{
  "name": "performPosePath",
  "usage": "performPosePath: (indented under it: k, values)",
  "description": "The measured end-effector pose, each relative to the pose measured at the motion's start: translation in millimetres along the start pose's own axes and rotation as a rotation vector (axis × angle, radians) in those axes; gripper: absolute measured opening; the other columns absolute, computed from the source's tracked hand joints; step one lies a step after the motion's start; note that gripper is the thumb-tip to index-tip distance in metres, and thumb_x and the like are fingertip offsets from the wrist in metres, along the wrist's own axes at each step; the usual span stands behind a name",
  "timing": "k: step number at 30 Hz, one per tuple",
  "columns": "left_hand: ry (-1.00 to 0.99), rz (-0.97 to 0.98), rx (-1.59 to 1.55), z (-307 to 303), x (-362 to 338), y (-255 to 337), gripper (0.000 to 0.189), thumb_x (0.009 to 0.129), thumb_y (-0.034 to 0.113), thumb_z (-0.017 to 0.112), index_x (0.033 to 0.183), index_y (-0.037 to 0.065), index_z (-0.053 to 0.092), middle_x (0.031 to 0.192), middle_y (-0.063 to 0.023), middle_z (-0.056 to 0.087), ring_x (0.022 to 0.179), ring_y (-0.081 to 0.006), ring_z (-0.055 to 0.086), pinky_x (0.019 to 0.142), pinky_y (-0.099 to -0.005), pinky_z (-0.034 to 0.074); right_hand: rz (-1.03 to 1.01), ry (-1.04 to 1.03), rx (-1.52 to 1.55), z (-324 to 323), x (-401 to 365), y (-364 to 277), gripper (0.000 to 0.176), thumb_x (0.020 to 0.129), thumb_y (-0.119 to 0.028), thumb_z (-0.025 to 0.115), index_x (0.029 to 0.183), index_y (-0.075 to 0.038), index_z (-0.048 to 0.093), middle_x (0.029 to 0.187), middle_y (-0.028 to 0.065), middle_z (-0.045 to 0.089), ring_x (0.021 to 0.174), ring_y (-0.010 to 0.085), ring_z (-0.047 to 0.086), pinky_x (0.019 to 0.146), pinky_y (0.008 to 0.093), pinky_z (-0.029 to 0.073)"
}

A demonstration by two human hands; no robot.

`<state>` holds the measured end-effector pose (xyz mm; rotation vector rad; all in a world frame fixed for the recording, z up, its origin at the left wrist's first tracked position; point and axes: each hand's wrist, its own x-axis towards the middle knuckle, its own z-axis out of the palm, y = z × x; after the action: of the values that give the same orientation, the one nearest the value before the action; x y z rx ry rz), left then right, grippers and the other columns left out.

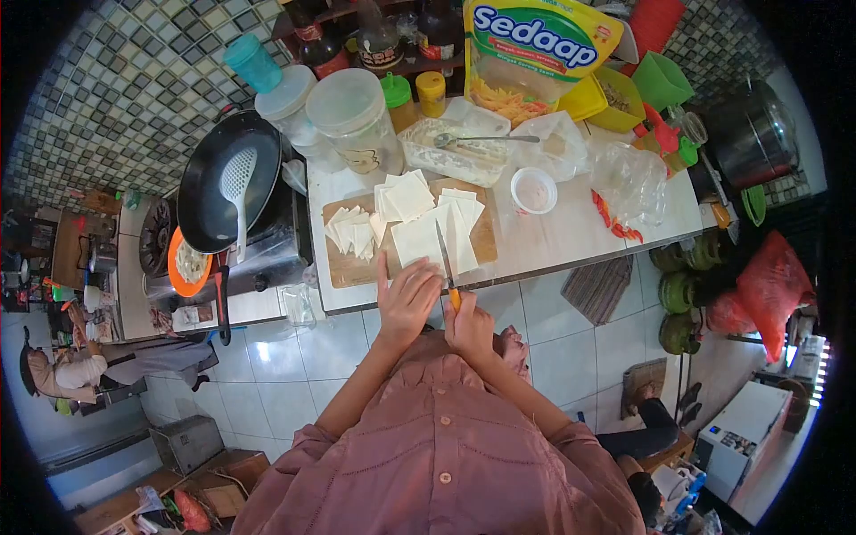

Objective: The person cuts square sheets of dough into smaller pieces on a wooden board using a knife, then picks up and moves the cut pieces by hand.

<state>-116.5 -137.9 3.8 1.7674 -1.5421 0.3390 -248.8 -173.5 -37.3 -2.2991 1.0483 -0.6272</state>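
A knife (445,251) with a yellow-orange handle is held in my right hand (470,328), its fingers wrapped round the handle. The blade points away from me and lies over a stack of pale square dough sheets (415,239). My left hand (412,299) rests on the near edge of that stack, left of the blade, fingers stretched out. Beneath is a wooden cutting board (350,272). Smaller cut pieces (353,232) are piled at the board's left. More sheets (407,195) lie at its back and a further pile (464,207) at its right.
Behind the board stand a tub with a spoon (459,159), a clear jar (357,125) and a Sedaap pouch (535,62). A small white bowl (533,191), red chillies (615,221) and a plastic bag (631,183) lie right. A frying pan (209,201) sits on the left stove.
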Motion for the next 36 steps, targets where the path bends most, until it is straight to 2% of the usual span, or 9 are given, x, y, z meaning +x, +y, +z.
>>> performPosePath:
  k: [15, 17, 36]
  values:
    - [0.008, 0.008, 0.005, -0.7, 0.3, 0.1, 0.015, 0.067, 0.005, 0.072, 0.08, 0.008, 0.065, 0.089, 0.0007, 0.063, 0.097, -0.018, 0.06, 0.101, -0.0607, 0.027, 0.019, -0.03, 0.005, 3.6, 0.8, 0.4, 0.028, 0.089, -0.022, 0.051, 0.101, 0.002, 0.042, 0.058, 0.0176, 0.056, 0.05, 0.0356, 0.057, 0.046, 0.0434, 0.045]
    - [0.011, 0.002, 0.001, -1.8, 1.0, 0.4, 0.016, 0.067, 0.003, 0.073, 0.08, 0.007, 0.066, 0.088, 0.0002, 0.064, 0.095, -0.0187, 0.061, 0.1, -0.06, 0.028, -0.002, 0.029, -0.031, 5.1, 2.1, 0.3, 0.029, 0.089, -0.027, 0.052, 0.098, 0.0, 0.045, 0.052, 0.0145, 0.054, 0.047, 0.0319, 0.057, 0.043, 0.0405, 0.046]
    - [0.008, -0.014, -0.007, -0.5, -0.3, 0.4, 0.016, 0.068, 0.007, 0.073, 0.082, 0.009, 0.066, 0.088, 0.0005, 0.064, 0.097, -0.0183, 0.061, 0.103, -0.0605, 0.025, -0.001, 0.06, -0.075, 5.4, 3.1, 1.3, 0.027, 0.087, -0.027, 0.055, 0.094, -0.002, 0.046, 0.047, 0.0118, 0.053, 0.043, 0.0298, 0.057, 0.04, 0.039, 0.045]
